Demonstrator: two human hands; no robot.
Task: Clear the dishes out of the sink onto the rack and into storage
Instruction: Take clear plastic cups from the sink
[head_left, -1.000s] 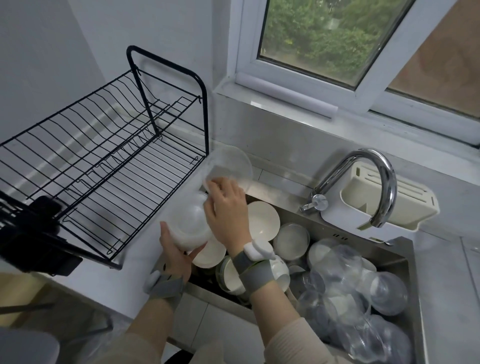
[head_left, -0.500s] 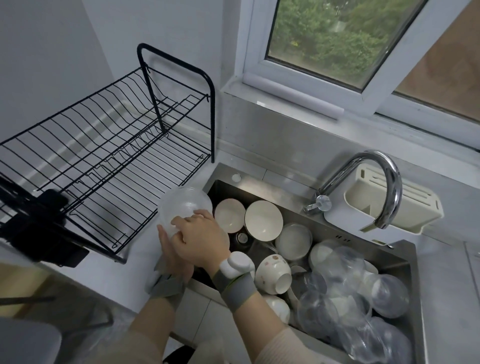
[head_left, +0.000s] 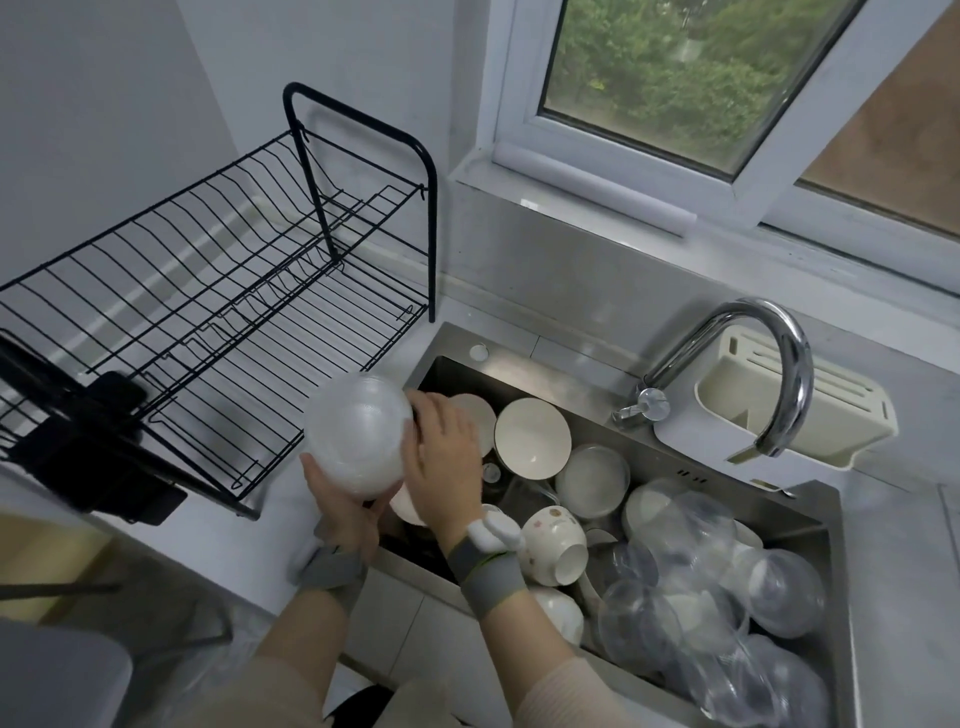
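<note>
A cloudy translucent plastic bowl (head_left: 358, 434) is held bottom-up over the sink's left rim. My left hand (head_left: 340, 506) grips it from below, thumb at its lower left edge. My right hand (head_left: 444, 452) rests against its right side, fingers fairly straight. The steel sink (head_left: 566, 384) holds several white ceramic bowls (head_left: 532, 439), a patterned bowl (head_left: 553, 545) on its side, and several clear plastic bowls (head_left: 701, 587) piled at the right. The black two-tier wire rack (head_left: 218, 312) stands on the counter to the left with no dishes on it.
A chrome tap (head_left: 779, 364) arches over the sink's back edge, with a cream knife holder (head_left: 810, 410) behind it. A dark holder (head_left: 93, 457) hangs at the rack's near end. A window sill runs along the back wall.
Both hands have lifted the plastic bowl up and leftward from the sink and turned it bottom-up. My right hand has slid from over the bowl to its right side.
</note>
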